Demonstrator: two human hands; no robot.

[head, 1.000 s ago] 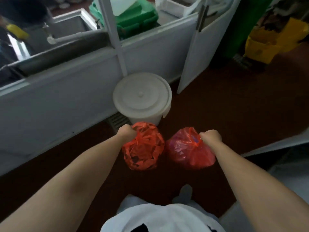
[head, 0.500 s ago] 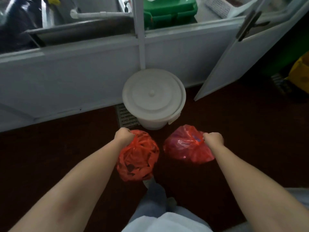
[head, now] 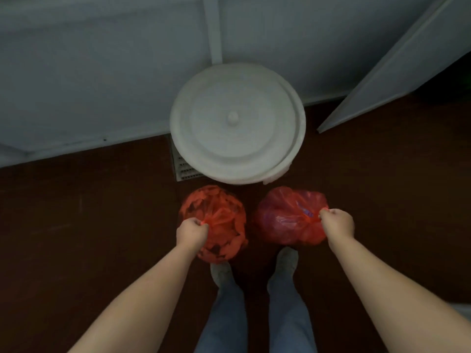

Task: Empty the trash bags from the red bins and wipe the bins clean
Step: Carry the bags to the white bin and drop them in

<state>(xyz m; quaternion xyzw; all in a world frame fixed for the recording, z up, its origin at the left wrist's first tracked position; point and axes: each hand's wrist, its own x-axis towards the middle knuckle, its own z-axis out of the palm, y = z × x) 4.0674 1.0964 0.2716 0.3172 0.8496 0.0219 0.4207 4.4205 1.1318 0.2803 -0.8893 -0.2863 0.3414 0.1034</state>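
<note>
Grips, with the curled fingers of the left hand (head: 191, 231), the gathered neck of a full orange-red bag (head: 216, 207), low centre of the frame. Pinches, with the right hand (head: 337, 225) just to the right, the bunched top of a darker red bag (head: 283, 217), likewise full. Holds both over the dark floor (head: 102, 238), close together, perhaps not touching: too dim to tell. Stands facing a white bucket (head: 237, 123), lid on, mid-frame against a grey wall (head: 102, 72), partly covering a floor grate (head: 184, 169).
</note>
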